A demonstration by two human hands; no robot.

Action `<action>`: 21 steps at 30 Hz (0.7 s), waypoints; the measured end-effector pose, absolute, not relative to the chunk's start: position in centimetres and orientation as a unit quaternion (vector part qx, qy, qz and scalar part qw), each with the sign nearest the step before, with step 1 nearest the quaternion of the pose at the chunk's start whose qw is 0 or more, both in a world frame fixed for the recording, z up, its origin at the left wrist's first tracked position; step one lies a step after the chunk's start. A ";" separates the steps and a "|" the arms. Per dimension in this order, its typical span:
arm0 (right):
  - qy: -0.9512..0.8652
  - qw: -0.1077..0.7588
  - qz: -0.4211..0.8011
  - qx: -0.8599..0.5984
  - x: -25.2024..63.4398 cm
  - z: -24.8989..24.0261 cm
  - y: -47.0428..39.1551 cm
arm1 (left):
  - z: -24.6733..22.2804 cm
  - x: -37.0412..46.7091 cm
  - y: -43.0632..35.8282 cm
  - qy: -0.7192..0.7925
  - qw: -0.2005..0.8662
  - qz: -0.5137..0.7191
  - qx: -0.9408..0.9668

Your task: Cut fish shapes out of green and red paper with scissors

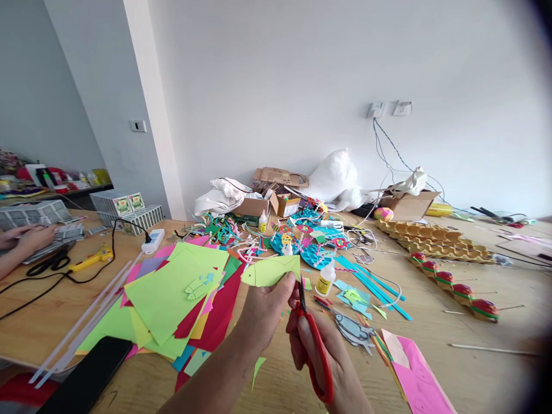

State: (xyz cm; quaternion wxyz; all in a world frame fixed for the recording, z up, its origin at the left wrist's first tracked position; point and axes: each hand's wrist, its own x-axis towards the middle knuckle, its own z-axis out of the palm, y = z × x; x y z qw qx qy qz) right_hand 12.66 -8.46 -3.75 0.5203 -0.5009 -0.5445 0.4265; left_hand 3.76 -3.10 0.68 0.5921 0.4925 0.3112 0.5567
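My left hand (268, 302) pinches a piece of light green paper (269, 271) with a fish drawn on it; its left end is cut to a rounded head. My right hand (319, 345) grips red-handled scissors (322, 359), fingers in the loops. The dark blades point up at the paper's right end, close to my left fingertips. Whether the blades touch the paper I cannot tell. A grey-blue paper fish (353, 329) lies to the right of my right hand. A small green offcut (257, 371) rests between my forearms.
Coloured paper sheets (168, 299) pile up at the left, beside a black phone (88, 374). A glue bottle (325, 279) stands beyond my hands. A yellow glue gun (91, 259) lies near another person's hands (30, 238). Egg-carton strips (435, 238) and pink paper (420, 374) are at right.
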 end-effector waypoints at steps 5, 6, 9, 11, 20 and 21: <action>-0.539 0.528 0.431 -0.494 12.6 -3.9 -8.3 | 0.7 3.9 -3.1 0.319 0.585 0.557 0.496; -0.542 0.527 0.430 -0.493 12.7 -3.9 -8.3 | 0.7 3.9 -3.1 0.321 0.581 0.556 0.500; -0.553 0.520 0.426 -0.492 12.8 -4.0 -8.2 | 0.7 3.9 -3.1 0.323 0.571 0.556 0.510; -0.550 0.522 0.423 -0.496 12.8 -4.1 -8.3 | 0.8 3.9 -3.2 0.324 0.571 0.556 0.510; -0.542 0.520 0.431 -0.501 12.8 -4.0 -8.4 | 0.6 4.0 -3.1 0.319 0.573 0.558 0.509; -0.540 0.521 0.432 -0.500 12.8 -4.1 -8.4 | 0.5 4.0 -3.1 0.319 0.574 0.558 0.508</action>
